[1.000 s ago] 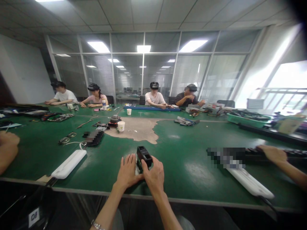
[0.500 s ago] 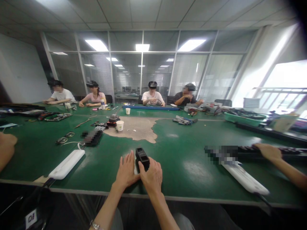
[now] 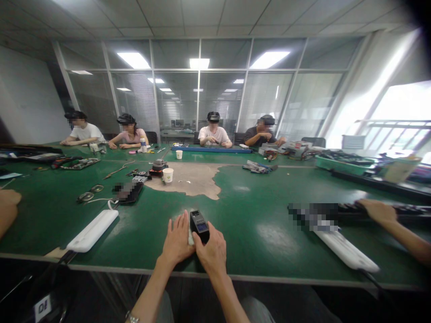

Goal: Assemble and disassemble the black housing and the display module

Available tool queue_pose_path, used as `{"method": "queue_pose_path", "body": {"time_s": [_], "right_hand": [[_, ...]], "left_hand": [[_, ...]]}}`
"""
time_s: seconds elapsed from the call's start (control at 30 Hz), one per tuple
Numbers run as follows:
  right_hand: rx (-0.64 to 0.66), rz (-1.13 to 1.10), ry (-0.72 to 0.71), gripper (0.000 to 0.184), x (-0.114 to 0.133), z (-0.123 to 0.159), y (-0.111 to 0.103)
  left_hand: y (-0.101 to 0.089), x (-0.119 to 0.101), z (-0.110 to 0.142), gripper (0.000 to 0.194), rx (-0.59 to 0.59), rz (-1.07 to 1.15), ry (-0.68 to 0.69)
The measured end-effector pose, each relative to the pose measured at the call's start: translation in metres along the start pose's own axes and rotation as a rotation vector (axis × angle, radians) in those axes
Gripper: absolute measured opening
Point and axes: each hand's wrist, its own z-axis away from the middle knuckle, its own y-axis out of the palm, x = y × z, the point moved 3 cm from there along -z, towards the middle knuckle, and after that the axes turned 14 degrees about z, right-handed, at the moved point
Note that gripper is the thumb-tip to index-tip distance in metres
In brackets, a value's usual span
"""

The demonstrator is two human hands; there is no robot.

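Note:
A black box-shaped handheld device (image 3: 199, 223) with a small bluish screen and a row of buttons is in front of me, close to the table's near edge. My right hand (image 3: 213, 246) grips its near end, thumb on the left side and fingers round the right. Just left of it, my left hand (image 3: 178, 237) lies flat with the fingers stretched out. Something pale (image 3: 191, 236) shows between that palm and the device; most of it is covered, so its kind is unclear. The device's underside is hidden.
White power strips (image 3: 94, 231) (image 3: 346, 249) lie left and right on the green table (image 3: 249, 251). Eyeglasses (image 3: 90, 194), a phone-like black item (image 3: 129, 190) and a paper cup (image 3: 168, 175) stand beyond. Co-workers sit opposite; another person's hand (image 3: 379, 211) is at right.
The device's screen looked dark and now shows bluish. My right thumb has shifted slightly down along its side. My left hand stays in place.

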Motion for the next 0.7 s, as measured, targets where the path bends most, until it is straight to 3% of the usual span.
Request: {"method": "queue_pose_path", "body": {"time_s": [0.1,0.27,0.47,0.7], "right_hand": [[0.019,-0.033,-0.012,0.050,-0.002,0.002,0.003],[-0.012,-0.014,0.006,0.057,0.000,0.001,-0.004],[0.070,-0.048,0.033,0.040,0.007,-0.008,-0.016],[-0.015,-0.163,0.085,0.047,0.008,-0.030,-0.032]], "left_hand": [[0.000,0.000,0.000,0.093,0.002,-0.005,0.002],[0.001,0.001,0.000,0.092,-0.006,-0.015,0.008],[0.002,0.002,-0.001,0.096,-0.005,-0.006,0.016],[0.004,0.004,-0.002,0.105,-0.007,0.007,0.029]]}}
